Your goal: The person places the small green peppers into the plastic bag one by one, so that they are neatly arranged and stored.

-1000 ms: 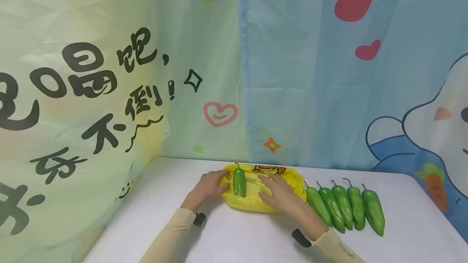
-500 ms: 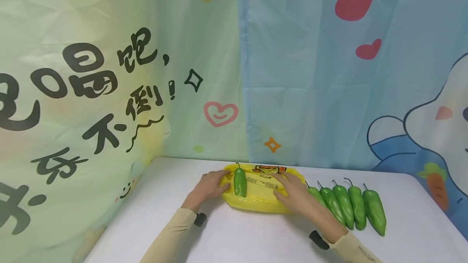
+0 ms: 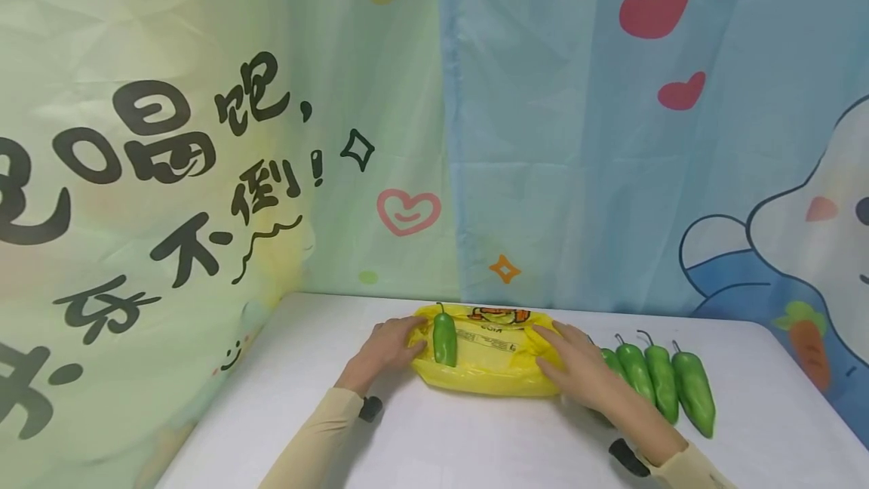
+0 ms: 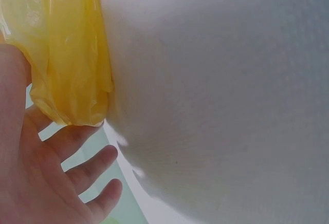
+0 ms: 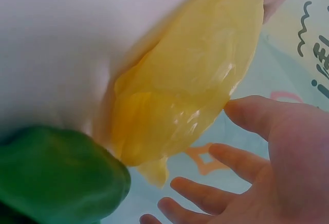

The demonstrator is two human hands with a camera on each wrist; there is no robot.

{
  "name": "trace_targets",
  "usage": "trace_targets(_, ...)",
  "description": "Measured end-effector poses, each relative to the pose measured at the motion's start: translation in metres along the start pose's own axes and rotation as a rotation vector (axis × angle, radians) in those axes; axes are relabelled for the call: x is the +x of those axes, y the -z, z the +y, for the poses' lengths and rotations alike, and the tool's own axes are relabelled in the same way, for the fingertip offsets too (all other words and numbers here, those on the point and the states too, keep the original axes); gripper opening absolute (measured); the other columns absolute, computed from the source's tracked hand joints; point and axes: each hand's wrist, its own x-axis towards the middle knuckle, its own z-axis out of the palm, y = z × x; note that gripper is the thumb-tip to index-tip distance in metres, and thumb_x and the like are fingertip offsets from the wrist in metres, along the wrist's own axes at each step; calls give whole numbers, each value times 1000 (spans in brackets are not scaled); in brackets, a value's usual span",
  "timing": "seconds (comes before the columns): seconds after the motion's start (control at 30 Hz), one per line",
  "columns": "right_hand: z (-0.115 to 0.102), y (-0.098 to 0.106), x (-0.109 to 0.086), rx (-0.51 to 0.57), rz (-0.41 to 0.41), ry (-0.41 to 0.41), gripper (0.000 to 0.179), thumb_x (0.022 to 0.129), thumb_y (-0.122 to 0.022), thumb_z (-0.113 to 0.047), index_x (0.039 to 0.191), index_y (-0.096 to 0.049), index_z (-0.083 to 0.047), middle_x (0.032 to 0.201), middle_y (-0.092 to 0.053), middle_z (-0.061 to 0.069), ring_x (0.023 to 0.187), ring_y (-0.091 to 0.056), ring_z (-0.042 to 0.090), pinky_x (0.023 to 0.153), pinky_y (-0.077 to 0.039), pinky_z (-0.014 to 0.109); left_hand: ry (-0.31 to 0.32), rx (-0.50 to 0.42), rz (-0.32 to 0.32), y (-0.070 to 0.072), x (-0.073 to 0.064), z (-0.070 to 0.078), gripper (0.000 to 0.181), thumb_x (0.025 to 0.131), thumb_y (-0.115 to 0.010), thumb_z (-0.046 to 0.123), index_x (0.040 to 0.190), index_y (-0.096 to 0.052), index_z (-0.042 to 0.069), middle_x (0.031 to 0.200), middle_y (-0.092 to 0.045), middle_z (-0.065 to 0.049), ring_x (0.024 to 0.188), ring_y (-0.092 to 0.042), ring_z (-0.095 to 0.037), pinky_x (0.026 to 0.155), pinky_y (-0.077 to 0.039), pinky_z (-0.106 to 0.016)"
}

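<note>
A yellow plastic bag (image 3: 489, 379) lies spread on the white table, its rim rolled into a shallow tray shape. One green pepper (image 3: 444, 339) lies in its left part, stem pointing away. My left hand (image 3: 385, 347) rests at the bag's left end; in the left wrist view its fingers (image 4: 85, 170) are spread loosely beside and behind the plastic. At the right end is my right hand (image 3: 577, 364), fingers spread. Its thumb reaches the bag's edge in the right wrist view, where a big green pepper (image 5: 61, 175) shows close by.
Several green peppers (image 3: 694, 391) lie side by side on the table (image 3: 441, 444) to the right of the bag, some partly covered by my right hand and forearm. A printed cloth backdrop (image 3: 523, 210) stands behind the table's far edge.
My right hand has moved rightward from over the bag's middle to its right end, uncovering the bag's printed inside and covering more of the nearest peppers. The left hand has stayed put.
</note>
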Motion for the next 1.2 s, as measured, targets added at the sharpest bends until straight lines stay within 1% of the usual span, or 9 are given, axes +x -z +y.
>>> trace_targets(0.33,10,3,-10,-10,-19,-15,55,100,-61,-30,149,-47,-11,153,-38,33,139,-33,58,106,-30,79,-9,-8,-5,1,0,0,50,98,-57,36,143,-54,15,144,-59,-10,133,-53,-36,111,-41,-59)
trace_targets(0.6,19,7,-19,-38,-5,-30,56,99,-62,-32,149,-48,-11,152,-39,33,138,-35,58,103,-32,80,6,-17,-10,-1,1,-1,50,99,-56,37,144,-54,16,146,-58,-10,135,-52,-35,113,-39,-58)
trace_targets(0.87,28,11,-24,-47,-32,-70,57,98,-62,-32,149,-47,-11,151,-38,35,137,-34,59,102,-30,82,4,-18,-10,1,-1,0,50,98,-57,36,143,-54,15,145,-58,-10,135,-52,-36,112,-40,-59)
trace_targets(1.0,32,14,-28,-58,-31,-71,57,97,-65,-30,148,-49,-12,149,-40,37,135,-35,61,101,-32,81,5,-20,-11,1,0,0,50,98,-57,37,144,-54,15,145,-58,-10,135,-52,-36,113,-39,-59)
trace_targets(1.2,38,19,-33,-101,-34,-82,58,95,-67,-30,147,-50,-12,147,-42,37,133,-37,62,96,-36,82,-6,-5,-3,0,0,-2,51,97,-58,36,143,-55,14,143,-60,-11,133,-54,-36,110,-41,-60)
